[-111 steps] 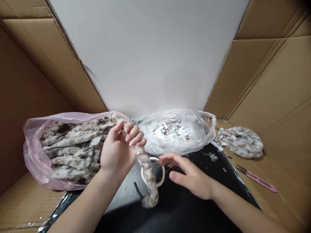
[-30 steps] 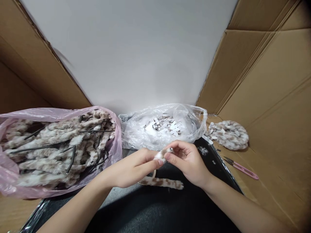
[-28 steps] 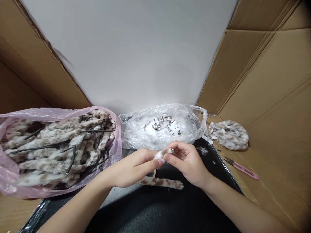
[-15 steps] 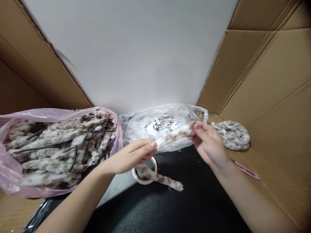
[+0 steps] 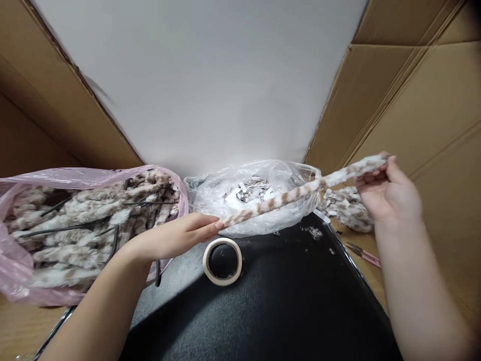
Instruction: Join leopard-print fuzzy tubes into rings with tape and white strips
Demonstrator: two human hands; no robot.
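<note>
A long furry strip (image 5: 289,196), white with brown bands, is stretched between my two hands, its right end raised higher. My left hand (image 5: 188,231) pinches its left end, just above a roll of cream tape (image 5: 222,261) lying on the black surface. My right hand (image 5: 393,195) grips the other end between thumb and fingers. Behind the strip sits a clear plastic bag (image 5: 278,173) holding small white and brown scraps. From under my left hand the end of a black rod (image 5: 158,275) shows.
A pink plastic bag (image 5: 182,198) full of similar furry strips and black rods stands at the left. Beyond the right edge of the black surface (image 5: 285,301) lie a furry bundle (image 5: 347,208) and a pink-handled tool (image 5: 366,255). Cardboard walls (image 5: 424,125) flank both sides.
My right hand has moved right and up, drawing the furry strip out straight between both hands. The end that hung over the tape roll is gone from there. My left hand shifted slightly left.
</note>
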